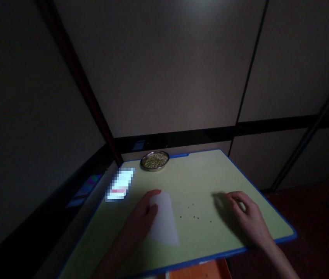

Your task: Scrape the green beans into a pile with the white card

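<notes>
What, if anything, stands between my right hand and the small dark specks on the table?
Nothing visible: only tabletop and the shadow of your right hand lie before the dark specks. The white sheet at your left hand is on their other side.

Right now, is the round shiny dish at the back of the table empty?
Not empty: small greenish and whitish bits spread across the inside of the shiny dish. I can't tell how deep they go.

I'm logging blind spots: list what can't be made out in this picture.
In the head view:
Bright screen: its content, pixelated.
Dark specks: what they are, too small.
Right hand: whether it pinches anything, too dim.
White sheet: its far face, turned from the camera.
Orange object: near part, cut off by the bottom edge.
</notes>
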Action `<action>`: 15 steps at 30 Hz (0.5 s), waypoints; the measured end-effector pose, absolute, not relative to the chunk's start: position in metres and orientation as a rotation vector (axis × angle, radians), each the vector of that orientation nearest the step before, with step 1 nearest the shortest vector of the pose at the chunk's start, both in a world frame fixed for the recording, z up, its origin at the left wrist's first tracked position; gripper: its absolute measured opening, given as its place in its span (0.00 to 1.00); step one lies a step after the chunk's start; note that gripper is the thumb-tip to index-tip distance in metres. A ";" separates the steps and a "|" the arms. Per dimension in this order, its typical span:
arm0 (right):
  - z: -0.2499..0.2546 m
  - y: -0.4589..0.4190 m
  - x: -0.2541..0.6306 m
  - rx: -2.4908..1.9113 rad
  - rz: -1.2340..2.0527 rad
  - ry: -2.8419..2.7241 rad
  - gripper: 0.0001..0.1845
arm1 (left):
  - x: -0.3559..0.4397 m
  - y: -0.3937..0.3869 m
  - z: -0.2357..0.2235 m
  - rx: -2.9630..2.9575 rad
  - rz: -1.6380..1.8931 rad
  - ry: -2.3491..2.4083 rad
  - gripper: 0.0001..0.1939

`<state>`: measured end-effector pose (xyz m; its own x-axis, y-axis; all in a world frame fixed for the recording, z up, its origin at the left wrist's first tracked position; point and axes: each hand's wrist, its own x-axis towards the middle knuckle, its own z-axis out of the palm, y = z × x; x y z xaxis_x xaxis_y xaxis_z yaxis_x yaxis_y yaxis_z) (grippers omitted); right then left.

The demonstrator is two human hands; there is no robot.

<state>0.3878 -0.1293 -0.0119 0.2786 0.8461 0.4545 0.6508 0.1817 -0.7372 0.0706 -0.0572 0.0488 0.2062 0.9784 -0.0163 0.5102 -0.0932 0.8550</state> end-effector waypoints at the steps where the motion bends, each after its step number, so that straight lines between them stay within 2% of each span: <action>1: 0.002 -0.133 0.376 -1.496 0.238 -1.471 0.14 | 0.073 -0.055 0.048 1.699 0.836 1.410 0.24; 4: 0.045 -0.143 0.328 -1.358 0.276 -1.760 0.11 | 0.089 -0.052 0.044 1.635 0.963 1.426 0.23; 8: 0.071 -0.141 0.273 -1.404 0.190 -2.038 0.21 | 0.109 -0.052 0.041 1.683 1.053 1.406 0.19; 12: 0.065 -0.129 0.256 -1.549 -0.011 -2.172 0.13 | 0.116 -0.059 0.041 1.789 1.004 1.358 0.16; 15: 0.065 -0.120 0.257 -1.632 -0.126 -2.219 0.12 | 0.118 -0.065 0.046 1.821 0.955 1.300 0.18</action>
